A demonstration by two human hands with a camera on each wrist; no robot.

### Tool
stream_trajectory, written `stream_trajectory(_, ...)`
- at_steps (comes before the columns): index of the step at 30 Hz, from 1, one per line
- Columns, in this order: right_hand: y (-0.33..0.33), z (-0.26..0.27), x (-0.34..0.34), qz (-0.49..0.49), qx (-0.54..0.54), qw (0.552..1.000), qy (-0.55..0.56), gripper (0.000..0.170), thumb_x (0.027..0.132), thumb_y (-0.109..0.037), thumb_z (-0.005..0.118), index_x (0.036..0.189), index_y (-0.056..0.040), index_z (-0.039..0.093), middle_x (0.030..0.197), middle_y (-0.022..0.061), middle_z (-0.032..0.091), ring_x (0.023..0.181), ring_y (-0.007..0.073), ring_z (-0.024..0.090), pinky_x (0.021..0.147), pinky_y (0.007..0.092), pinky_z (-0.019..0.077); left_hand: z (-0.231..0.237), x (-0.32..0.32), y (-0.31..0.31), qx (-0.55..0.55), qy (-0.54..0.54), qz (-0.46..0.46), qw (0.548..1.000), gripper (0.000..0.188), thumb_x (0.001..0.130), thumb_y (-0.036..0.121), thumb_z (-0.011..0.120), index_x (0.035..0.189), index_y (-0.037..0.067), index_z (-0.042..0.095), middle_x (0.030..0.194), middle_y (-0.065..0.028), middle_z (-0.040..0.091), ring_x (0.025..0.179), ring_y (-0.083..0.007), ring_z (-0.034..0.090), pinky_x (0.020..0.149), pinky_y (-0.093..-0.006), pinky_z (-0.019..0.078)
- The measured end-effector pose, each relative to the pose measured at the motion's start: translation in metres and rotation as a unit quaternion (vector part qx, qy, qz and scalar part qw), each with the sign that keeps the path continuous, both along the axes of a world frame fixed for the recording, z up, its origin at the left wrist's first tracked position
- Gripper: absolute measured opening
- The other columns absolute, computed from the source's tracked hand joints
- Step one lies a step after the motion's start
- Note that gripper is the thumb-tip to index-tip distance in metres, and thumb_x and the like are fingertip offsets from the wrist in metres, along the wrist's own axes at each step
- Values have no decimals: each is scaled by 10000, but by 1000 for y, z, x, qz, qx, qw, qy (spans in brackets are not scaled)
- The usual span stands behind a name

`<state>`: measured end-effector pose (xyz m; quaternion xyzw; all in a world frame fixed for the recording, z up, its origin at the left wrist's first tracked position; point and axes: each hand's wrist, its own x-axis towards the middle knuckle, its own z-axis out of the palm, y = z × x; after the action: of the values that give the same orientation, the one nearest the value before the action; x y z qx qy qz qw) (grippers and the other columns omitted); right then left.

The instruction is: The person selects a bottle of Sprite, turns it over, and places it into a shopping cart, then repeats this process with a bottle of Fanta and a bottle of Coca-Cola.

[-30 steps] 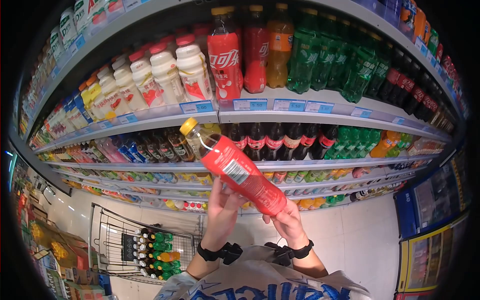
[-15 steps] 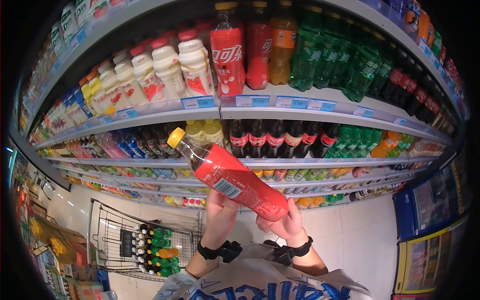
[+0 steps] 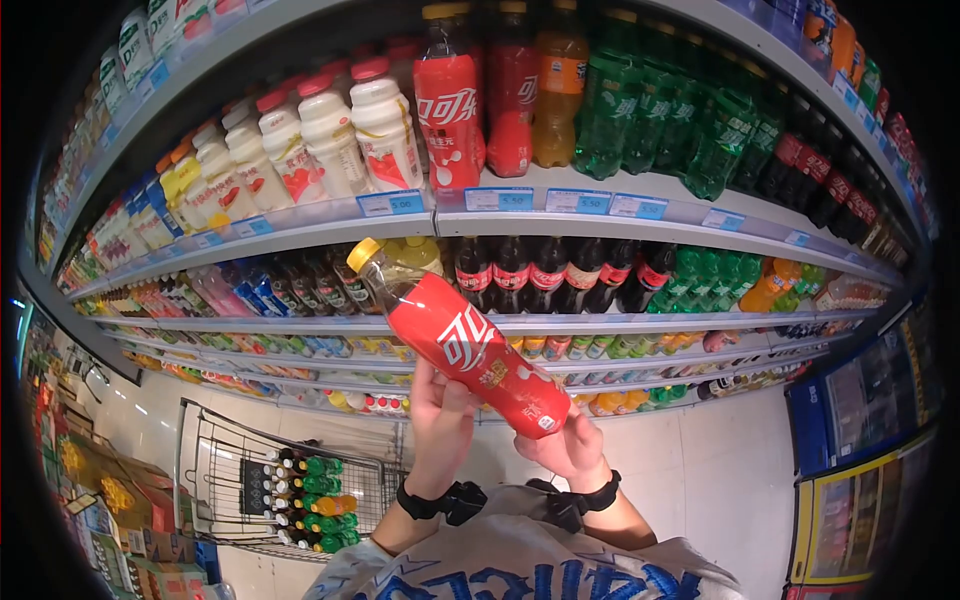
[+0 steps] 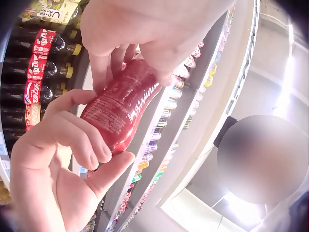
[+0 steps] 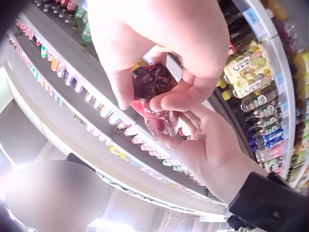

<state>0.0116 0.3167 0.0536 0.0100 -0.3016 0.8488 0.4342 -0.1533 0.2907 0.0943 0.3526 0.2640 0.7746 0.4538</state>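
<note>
A cola bottle (image 3: 470, 350) with a red label and a yellow cap is held tilted in front of the shelves, cap up to the left, its large white logo showing in the head view. My left hand (image 3: 443, 420) grips it around the middle from below, thumb on the near side. The base is held between the thumb and fingers of my right hand (image 3: 568, 445). From the left wrist, the red label (image 4: 118, 104) shows between both hands. The right wrist view looks onto the dark, lobed bottle base (image 5: 153, 81) between the right hand's fingers.
Standing on the upper shelf are a similar red-labelled bottle (image 3: 447, 120), white yogurt-drink bottles (image 3: 385, 135) and green soda bottles (image 3: 607, 105). Dark cola bottles (image 3: 550, 275) line the shelf below. At lower left a wire shopping cart (image 3: 215, 440) carries several bottles.
The bottle has been turned about its length: its barcode side faced up before, its logo side shows now. Its cap swung down left, then partly back up. Both hands kept hold.
</note>
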Motion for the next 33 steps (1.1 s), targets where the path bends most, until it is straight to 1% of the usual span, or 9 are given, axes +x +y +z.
stream_trajectory(2,0,-7,3,94,-123,987,41,769,946,-549,517,1484,-53,282,1288,157,561,901,248,628,721,354,506,-3,0,0,0,-10,0,1000,564,937,386,641,1324,42,418,1234,-72,588,1030,-157,620,829,-304,534)
stream_trajectory(5,12,-25,1,227,-21,971,76,789,959,-652,357,1476,-57,315,1346,180,525,1057,308,626,709,358,533,-9,0,1,21,-45,-12,999,590,963,351,616,1397,42,364,1270,-77,571,1088,-153,605,857,-300,527)
stream_trajectory(9,3,-21,-2,149,-46,987,43,772,972,-621,359,1462,-25,334,1289,212,557,1058,338,628,686,390,556,-4,0,-5,-23,-51,-41,998,541,1004,389,527,1391,44,375,1296,-88,553,1126,-177,585,899,-337,496)
stream_trajectory(13,5,-5,0,153,-19,988,15,666,984,-488,448,1444,-14,361,1270,190,585,1029,291,640,770,372,533,-8,-5,-4,-15,-25,-67,997,482,1047,403,384,1398,73,377,1321,-93,547,1177,-228,567,981,-422,472)
stream_trajectory(21,0,5,-5,87,17,992,-90,716,849,-282,663,1423,24,364,1264,188,577,1008,257,637,796,348,529,-10,-6,-7,-48,-33,-85,995,517,1057,383,346,1472,76,301,1394,-103,490,1266,-243,501,1043,-432,413)
stream_trajectory(23,5,-2,-6,76,65,986,-133,746,812,-39,711,1460,-8,342,1257,80,574,1042,170,607,886,356,519,-12,-4,-6,-27,25,-81,996,558,1049,424,352,1471,63,297,1414,-93,477,1276,-238,492,1056,-422,400)
stream_trajectory(26,9,-17,-9,18,110,970,-216,807,738,42,776,1441,-16,383,1259,48,569,1067,121,581,934,321,500,-16,-3,-3,-8,68,-61,996,626,1015,501,405,1436,40,355,1383,-105,508,1254,-231,512,1049,-401,409)
stream_trajectory(30,10,-26,-8,18,164,950,-266,776,725,31,808,1404,-30,437,1273,42,565,1108,113,565,950,304,484,-18,-13,-3,-77,176,-81,978,742,934,591,523,1354,-18,461,1347,-105,506,1216,-199,532,1018,-347,425)
stream_trajectory(33,8,-12,-9,-101,300,889,-331,729,717,-35,844,1354,-33,489,1275,38,580,1150,124,552,982,309,462,-11,-9,-2,11,219,-124,968,795,894,646,537,1287,-45,519,1301,-151,559,1205,-238,549,1034,-362,425)
